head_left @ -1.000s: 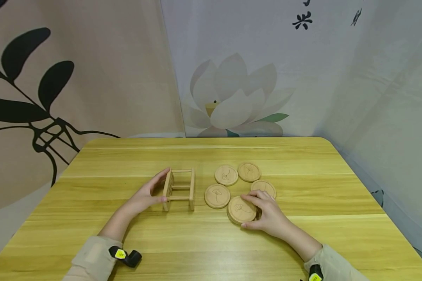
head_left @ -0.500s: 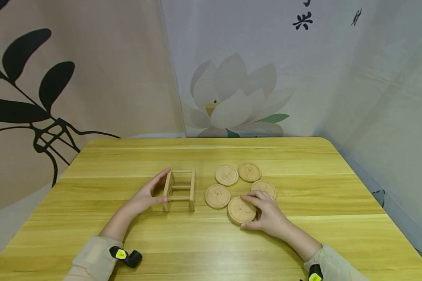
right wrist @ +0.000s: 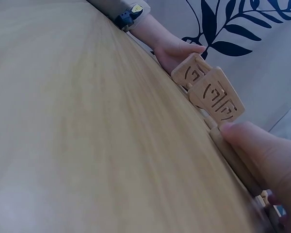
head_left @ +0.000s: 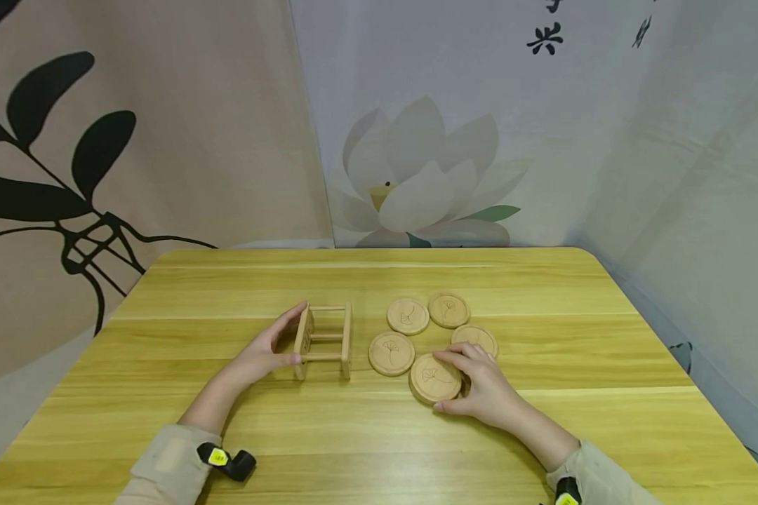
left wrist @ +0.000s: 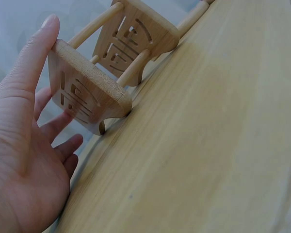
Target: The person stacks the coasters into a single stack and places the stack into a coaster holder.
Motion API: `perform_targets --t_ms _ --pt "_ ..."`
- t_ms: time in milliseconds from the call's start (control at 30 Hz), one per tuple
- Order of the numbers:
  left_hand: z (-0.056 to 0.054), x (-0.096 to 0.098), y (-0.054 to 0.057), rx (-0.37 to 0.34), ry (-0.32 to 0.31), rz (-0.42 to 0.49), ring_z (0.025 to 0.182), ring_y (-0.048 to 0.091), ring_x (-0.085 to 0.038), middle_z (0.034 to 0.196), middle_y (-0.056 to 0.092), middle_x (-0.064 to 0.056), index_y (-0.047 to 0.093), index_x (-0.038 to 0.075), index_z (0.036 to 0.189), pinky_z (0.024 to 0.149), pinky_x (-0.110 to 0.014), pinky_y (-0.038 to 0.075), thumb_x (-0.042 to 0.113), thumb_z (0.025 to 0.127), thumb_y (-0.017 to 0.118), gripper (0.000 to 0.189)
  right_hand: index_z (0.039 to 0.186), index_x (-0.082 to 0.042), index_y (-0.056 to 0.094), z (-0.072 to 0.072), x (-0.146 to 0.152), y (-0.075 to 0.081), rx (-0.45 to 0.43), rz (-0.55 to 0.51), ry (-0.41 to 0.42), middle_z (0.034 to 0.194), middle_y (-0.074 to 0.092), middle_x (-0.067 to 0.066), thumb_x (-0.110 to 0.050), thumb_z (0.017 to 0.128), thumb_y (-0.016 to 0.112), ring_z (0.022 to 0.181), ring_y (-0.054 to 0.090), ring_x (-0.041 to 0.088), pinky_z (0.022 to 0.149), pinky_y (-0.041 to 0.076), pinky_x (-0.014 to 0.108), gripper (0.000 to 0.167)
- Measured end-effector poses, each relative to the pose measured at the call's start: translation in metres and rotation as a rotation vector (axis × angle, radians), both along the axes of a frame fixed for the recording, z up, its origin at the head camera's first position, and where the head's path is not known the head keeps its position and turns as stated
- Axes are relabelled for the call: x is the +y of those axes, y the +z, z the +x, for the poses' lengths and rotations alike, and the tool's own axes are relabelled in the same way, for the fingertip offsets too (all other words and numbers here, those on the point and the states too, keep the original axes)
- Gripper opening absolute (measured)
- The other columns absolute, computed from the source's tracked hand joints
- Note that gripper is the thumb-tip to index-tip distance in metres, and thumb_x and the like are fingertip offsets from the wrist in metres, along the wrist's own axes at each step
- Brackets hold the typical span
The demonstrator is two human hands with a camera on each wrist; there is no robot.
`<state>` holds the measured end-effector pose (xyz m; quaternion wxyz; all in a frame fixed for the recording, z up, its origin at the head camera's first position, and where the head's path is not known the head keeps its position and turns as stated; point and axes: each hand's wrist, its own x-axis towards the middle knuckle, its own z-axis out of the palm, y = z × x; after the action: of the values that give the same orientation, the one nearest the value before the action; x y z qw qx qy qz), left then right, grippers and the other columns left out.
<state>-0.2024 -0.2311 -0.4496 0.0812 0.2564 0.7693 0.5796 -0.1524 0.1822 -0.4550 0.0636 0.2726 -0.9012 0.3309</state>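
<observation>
A small wooden coaster rack (head_left: pixel 345 344), two end panels joined by dowels, stands left of the table's middle. My left hand (head_left: pixel 260 359) holds its near-left panel, thumb at the front and fingers behind. Cut-out line patterns mark the rack's panels (left wrist: pixel 85 92) in the left wrist view. To the right, my right hand (head_left: pixel 483 384) grips a round wooden coaster (head_left: pixel 431 377) by its right edge, between thumb and fingers. A ginkgo leaf is engraved on top, and a second layer shows beneath its rim. From the right wrist, only the edge of the coaster (right wrist: pixel 235 158) shows.
Around the gripped coaster lie several more: one coaster (head_left: pixel 391 353) to the left, one (head_left: pixel 407 316) behind, one (head_left: pixel 449 310) at the back right. Another coaster (head_left: pixel 470 337) is partly covered by the right hand. The wooden table (head_left: pixel 328 449) meets a printed curtain (head_left: pixel 240 140) behind.
</observation>
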Motion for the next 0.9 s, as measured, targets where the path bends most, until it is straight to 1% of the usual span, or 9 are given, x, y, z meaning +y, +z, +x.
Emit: perform_targets --t_ms 200,333,533,767,900 --pt "-0.001 0.0 -0.001 0.005 0.003 -0.002 0.136 0.02 -0.041 0.153 0.025 -0.019 0.021 0.02 0.154 0.104 -0.068 0.009 0.021 0.085 0.075 0.087 0.13 -0.016 0.06 0.001 0.0 0.003 0.006 0.016 -0.003 0.127 0.051 -0.003 -0.05 0.062 0.086 0.116 0.043 0.018 0.095 0.036 0.051 0.081" --pt "0.0 0.0 -0.001 -0.003 0.002 0.0 0.137 0.02 -0.041 0.153 0.024 -0.019 0.021 0.02 0.154 0.104 -0.068 0.009 0.018 0.086 0.074 0.087 0.131 -0.016 0.059 0.0 -0.003 0.005 0.018 0.022 -0.009 0.128 0.051 -0.002 -0.052 0.064 0.085 0.117 0.042 0.019 0.095 0.036 0.052 0.081" --pt "0.002 0.001 0.002 -0.03 0.005 0.01 0.137 0.02 -0.04 0.154 0.023 -0.017 0.02 0.02 0.154 0.104 -0.068 0.009 0.013 0.086 0.072 0.086 0.133 -0.017 0.057 -0.004 -0.013 0.01 0.038 0.032 -0.023 0.127 0.051 -0.001 -0.052 0.067 0.083 0.118 0.042 0.019 0.095 0.036 0.05 0.079" --pt "0.002 0.002 0.003 -0.017 0.005 -0.002 0.137 0.02 -0.04 0.154 0.024 -0.017 0.021 0.021 0.154 0.104 -0.068 0.01 0.018 0.086 0.074 0.087 0.136 -0.018 0.055 -0.01 -0.025 0.015 0.02 0.051 -0.038 0.129 0.051 -0.001 -0.051 0.069 0.081 0.119 0.042 0.019 0.097 0.034 0.048 0.079" --pt "0.002 0.002 0.002 -0.022 0.005 0.001 0.137 0.02 -0.04 0.153 0.023 -0.018 0.021 0.021 0.154 0.104 -0.068 0.009 0.016 0.086 0.073 0.086 0.136 -0.018 0.055 -0.015 -0.032 0.018 0.025 0.072 -0.037 0.128 0.051 -0.001 -0.052 0.069 0.081 0.118 0.042 0.018 0.098 0.033 0.047 0.079"
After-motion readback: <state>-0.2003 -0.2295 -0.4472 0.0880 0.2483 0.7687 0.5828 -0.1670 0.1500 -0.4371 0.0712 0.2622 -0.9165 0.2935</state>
